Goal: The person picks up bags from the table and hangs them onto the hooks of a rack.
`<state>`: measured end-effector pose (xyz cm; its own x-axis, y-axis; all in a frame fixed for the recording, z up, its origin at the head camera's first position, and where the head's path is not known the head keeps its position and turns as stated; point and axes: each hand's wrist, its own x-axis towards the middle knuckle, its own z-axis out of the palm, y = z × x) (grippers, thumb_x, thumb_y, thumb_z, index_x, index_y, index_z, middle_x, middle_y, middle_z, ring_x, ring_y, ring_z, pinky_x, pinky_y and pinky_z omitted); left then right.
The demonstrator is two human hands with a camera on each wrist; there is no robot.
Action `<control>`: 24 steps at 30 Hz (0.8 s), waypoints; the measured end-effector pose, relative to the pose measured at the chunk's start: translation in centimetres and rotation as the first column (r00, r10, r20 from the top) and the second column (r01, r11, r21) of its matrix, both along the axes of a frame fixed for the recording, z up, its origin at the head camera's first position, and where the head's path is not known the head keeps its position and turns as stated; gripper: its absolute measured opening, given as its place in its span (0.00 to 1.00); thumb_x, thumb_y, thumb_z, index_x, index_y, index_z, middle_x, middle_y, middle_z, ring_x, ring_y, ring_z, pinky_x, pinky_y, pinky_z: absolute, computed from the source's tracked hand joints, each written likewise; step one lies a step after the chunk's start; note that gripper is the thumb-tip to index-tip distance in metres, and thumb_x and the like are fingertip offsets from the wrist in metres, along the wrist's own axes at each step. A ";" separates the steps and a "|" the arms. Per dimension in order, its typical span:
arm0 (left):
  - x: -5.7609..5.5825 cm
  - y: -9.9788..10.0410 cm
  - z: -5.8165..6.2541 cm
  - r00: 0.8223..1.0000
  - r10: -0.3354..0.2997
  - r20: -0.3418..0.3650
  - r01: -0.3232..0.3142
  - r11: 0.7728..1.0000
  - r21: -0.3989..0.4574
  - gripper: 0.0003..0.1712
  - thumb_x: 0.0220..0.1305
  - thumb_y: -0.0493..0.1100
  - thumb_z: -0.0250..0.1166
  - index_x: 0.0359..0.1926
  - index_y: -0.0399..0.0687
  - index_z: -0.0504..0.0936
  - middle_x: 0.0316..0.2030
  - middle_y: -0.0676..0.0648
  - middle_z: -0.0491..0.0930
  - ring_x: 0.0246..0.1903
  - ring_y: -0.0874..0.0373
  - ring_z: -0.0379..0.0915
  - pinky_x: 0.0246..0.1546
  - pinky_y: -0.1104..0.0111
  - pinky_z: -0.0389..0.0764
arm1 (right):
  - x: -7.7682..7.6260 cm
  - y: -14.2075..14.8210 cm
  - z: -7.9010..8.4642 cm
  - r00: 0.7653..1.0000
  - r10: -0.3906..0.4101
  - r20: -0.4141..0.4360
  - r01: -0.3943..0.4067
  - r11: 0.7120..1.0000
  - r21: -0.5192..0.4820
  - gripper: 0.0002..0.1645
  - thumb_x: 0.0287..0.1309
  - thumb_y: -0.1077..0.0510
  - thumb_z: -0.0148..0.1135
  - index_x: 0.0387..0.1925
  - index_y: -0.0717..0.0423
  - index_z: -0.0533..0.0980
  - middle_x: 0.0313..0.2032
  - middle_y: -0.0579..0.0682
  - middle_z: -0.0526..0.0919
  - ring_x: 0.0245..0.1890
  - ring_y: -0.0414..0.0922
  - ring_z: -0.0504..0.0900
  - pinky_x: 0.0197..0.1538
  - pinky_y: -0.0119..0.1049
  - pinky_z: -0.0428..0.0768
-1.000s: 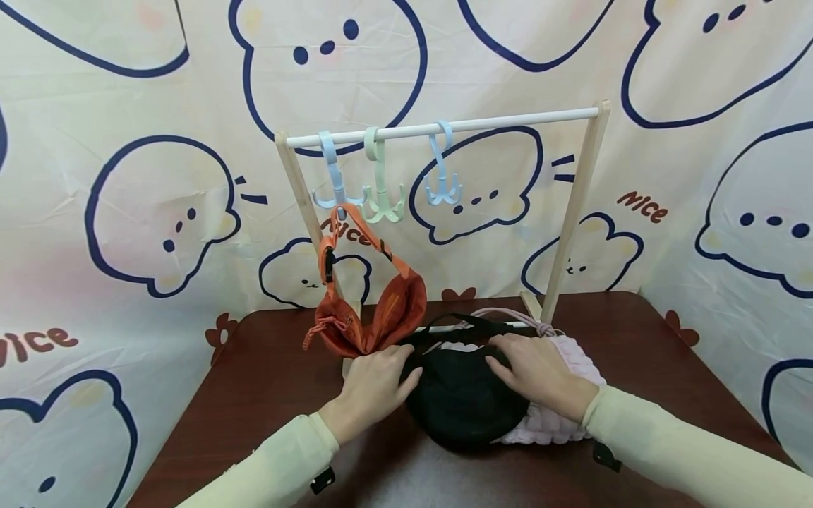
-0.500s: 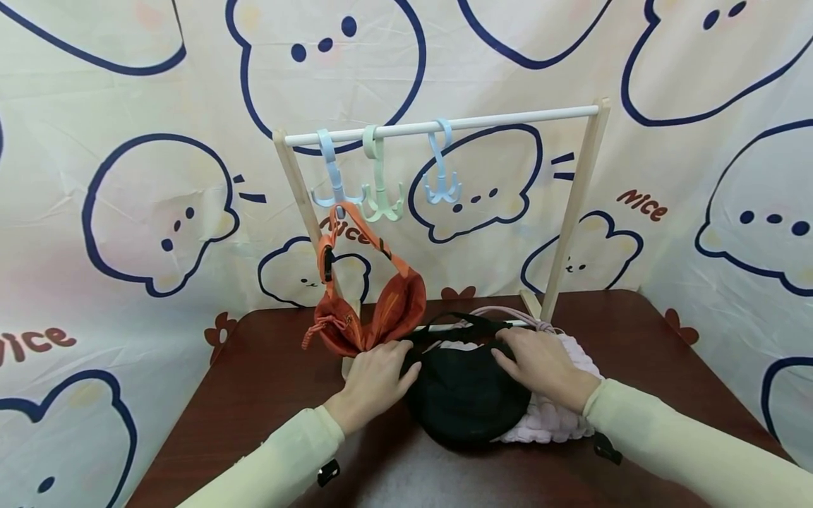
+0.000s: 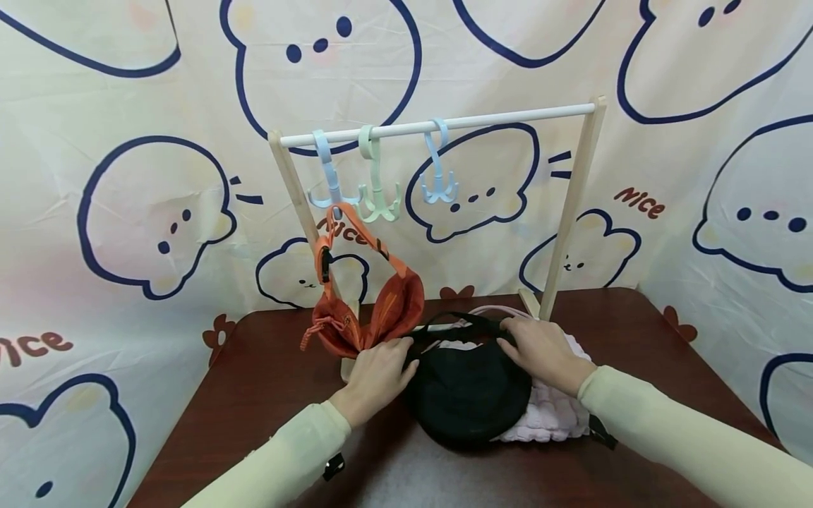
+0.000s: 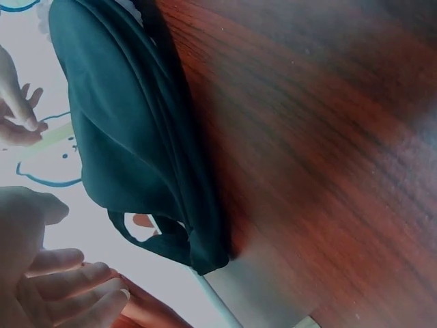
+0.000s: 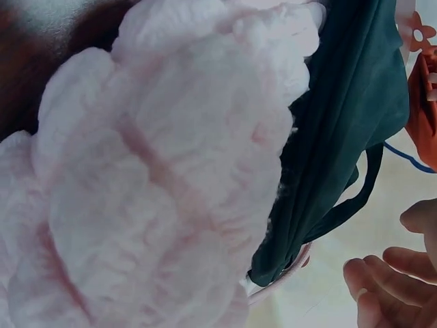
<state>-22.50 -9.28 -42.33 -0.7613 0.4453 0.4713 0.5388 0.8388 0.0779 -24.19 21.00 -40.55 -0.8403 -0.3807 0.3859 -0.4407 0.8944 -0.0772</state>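
Observation:
A dark green-black bag (image 3: 468, 395) with a strap loop at its top leans against a fluffy pale pink bag (image 5: 157, 178) on the table. My left hand (image 3: 379, 374) hovers at the dark bag's left edge. In the left wrist view its fingers (image 4: 75, 287) are relaxed and stand apart from the cloth. On the other side, my right hand (image 3: 541, 353) is above the pink bag, near the dark bag's upper right edge. Its loosely bent fingers (image 5: 392, 277) hold nothing in the right wrist view. Beyond the left hand hangs an orange bag (image 3: 400, 303), its strap looped on a blue hook.
A wooden rack (image 3: 574, 204) with a white rail (image 3: 495, 118) stands at the back of the brown table (image 3: 267, 395). From the rail hang a blue hook (image 3: 332, 176), a green hook (image 3: 377, 190) and a second blue hook (image 3: 438, 176). A printed curtain (image 3: 159, 212) surrounds the table.
My right hand has shifted slightly right and back, away from the dark bag's front. The left hand has barely moved. The bags stay in place while the head view drifts a little.

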 end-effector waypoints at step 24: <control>-1.3 1.1 -1.7 0.999 0.033 -0.035 -0.037 0.991 -0.127 0.09 0.63 0.42 0.72 0.33 0.47 0.78 0.26 0.49 0.80 0.23 0.55 0.80 0.19 0.64 0.77 | -1.8 0.0 -0.2 0.991 -0.088 0.099 0.089 0.996 0.000 0.17 0.64 0.48 0.66 0.45 0.57 0.83 0.37 0.53 0.88 0.30 0.46 0.84 0.26 0.41 0.78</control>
<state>-23.84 -8.19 -44.08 -0.7623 0.4769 0.4375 0.5098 0.8590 -0.0481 -25.97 20.99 -40.79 -0.9046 -0.3017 0.3010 -0.3498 0.9291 -0.1201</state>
